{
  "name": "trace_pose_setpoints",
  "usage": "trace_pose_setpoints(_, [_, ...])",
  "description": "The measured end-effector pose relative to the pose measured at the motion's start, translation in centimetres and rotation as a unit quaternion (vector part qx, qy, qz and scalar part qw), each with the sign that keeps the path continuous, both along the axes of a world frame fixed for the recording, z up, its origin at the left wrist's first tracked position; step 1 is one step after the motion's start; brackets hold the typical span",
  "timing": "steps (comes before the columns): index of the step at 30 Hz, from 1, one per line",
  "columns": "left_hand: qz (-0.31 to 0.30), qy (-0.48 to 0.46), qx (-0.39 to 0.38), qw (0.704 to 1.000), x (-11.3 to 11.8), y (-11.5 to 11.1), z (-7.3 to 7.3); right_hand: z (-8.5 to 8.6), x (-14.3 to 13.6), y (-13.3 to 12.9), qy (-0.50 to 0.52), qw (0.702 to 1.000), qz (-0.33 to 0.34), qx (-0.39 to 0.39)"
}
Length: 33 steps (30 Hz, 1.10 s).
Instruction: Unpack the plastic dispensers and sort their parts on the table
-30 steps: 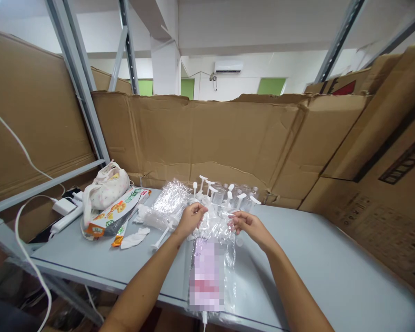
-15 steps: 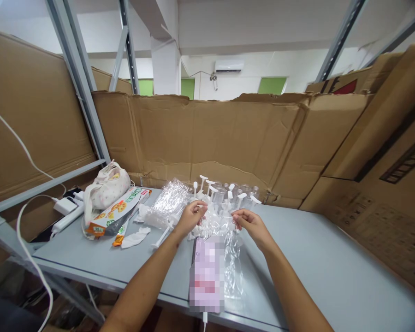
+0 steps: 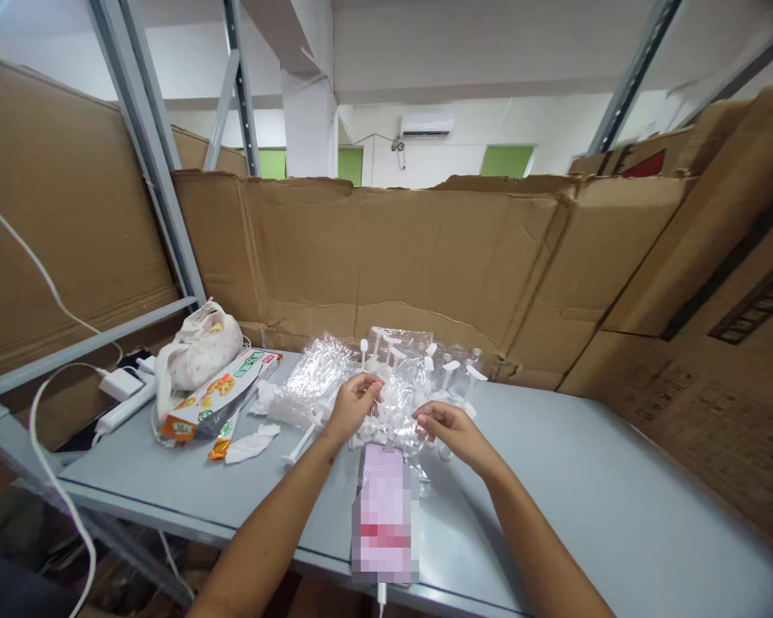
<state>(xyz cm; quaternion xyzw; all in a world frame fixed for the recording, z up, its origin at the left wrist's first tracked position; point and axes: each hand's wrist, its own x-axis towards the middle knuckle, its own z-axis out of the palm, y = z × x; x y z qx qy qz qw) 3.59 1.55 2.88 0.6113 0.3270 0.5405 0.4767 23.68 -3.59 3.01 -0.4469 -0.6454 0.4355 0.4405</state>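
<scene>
A thin clear plastic bag point(image 3: 403, 399) spreads between my hands, its far end raised in front of the bottles and its near end by the phone. My left hand point(image 3: 356, 405) pinches its left side with thumb and fingers together. At the right side, my right hand point(image 3: 449, 429) is closed the same way, a little lower. Behind and through the film show several white pump heads point(image 3: 451, 366) and clear bottles point(image 3: 475, 356). Small white parts lie under the bag, partly hidden. A phone point(image 3: 385, 515) with a blurred screen lies just in front, a white cable at its lower end.
Left of my hands are a crumpled clear bag point(image 3: 322, 365), a loose white pump point(image 3: 302, 439), a tissue point(image 3: 252, 444), an orange-and-white snack box point(image 3: 222, 395) and a cloth pouch point(image 3: 203, 348). A power strip point(image 3: 125, 408) sits at the left edge. Cardboard point(image 3: 418, 257) walls the back and right.
The bag's far end has risen in front of the bottles, and its near end has drawn back from beside the phone. My right hand has moved left and slightly down, towards my left hand.
</scene>
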Motion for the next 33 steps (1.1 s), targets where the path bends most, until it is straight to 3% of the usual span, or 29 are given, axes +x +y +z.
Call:
trace_pose_setpoints(3, [0.005, 0.001, 0.008, 1.000, -0.3, -0.3, 0.5, 0.1, 0.1, 0.2, 0.028, 0.996, -0.078, 0.033])
trace_pose_setpoints(9, [-0.111, 0.099, -0.014, 0.989, -0.2, -0.7, 0.5, 0.2, 1.3, 0.5, 0.143, 0.966, -0.192, 0.091])
trace_pose_setpoints(11, [-0.102, 0.079, -0.022, 0.991, 0.0, -0.7, 0.2, 0.3, 1.2, 0.3, 0.164, 0.964, -0.176, 0.108])
trace_pose_setpoints(13, [-0.084, 0.051, -0.030, 0.995, 0.2, -0.5, 0.0, 0.4, 0.9, 0.1, 0.170, 0.972, -0.120, 0.112])
trace_pose_setpoints(16, [-0.071, 0.026, -0.033, 0.997, 0.2, -0.3, -0.1, 0.4, 0.4, 0.0, 0.138, 0.987, -0.050, 0.071])
trace_pose_setpoints(20, [-0.103, 0.009, -0.059, 0.993, 0.0, -0.2, -0.1, 0.2, 0.3, 0.1, 0.114, 0.991, -0.069, 0.024])
trace_pose_setpoints(28, [-0.232, 0.058, -0.053, 0.970, -0.2, -1.1, -0.1, -0.1, 0.6, 0.4, 0.188, 0.978, -0.083, 0.026])
trace_pose_setpoints(33, [-0.221, 0.033, -0.071, 0.972, 0.2, -1.4, 0.2, 0.0, 0.2, 0.2, 0.201, 0.978, -0.062, 0.008])
